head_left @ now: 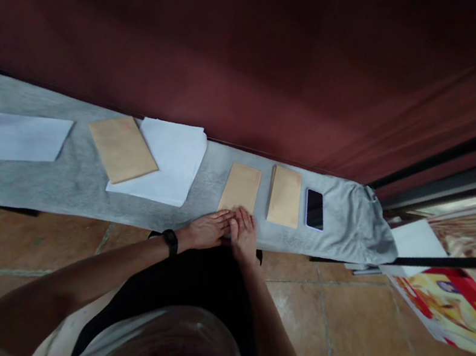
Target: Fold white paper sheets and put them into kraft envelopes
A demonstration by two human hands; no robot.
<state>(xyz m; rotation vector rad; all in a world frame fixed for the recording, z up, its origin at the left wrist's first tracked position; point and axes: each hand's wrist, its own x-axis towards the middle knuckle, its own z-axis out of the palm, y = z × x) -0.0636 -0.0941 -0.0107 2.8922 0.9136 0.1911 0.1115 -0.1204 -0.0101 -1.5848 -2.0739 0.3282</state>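
Observation:
A brown paper envelope (241, 185) lies flat on the grey cloth in front of me. My left hand (208, 230) rests at its near edge with the fingers stretched out flat, and a black band is on that wrist. Beside it, my right hand (244, 235) also lies with extended fingers over the same edge, its fingertips close to or touching the left ones. Neither hand grips anything visible; the envelope's lower edge is partly hidden beneath them. Just to the right is a small stack of brown envelopes (286, 197).
A phone (315, 209) lies right of the stack. Leftward are white paper sheets (171, 160), more brown envelopes (122, 149) partly over them, and a folded white sheet (10, 136). Grey cloth (71, 185) covers the narrow table. A colourful box (459, 306) stands at the right.

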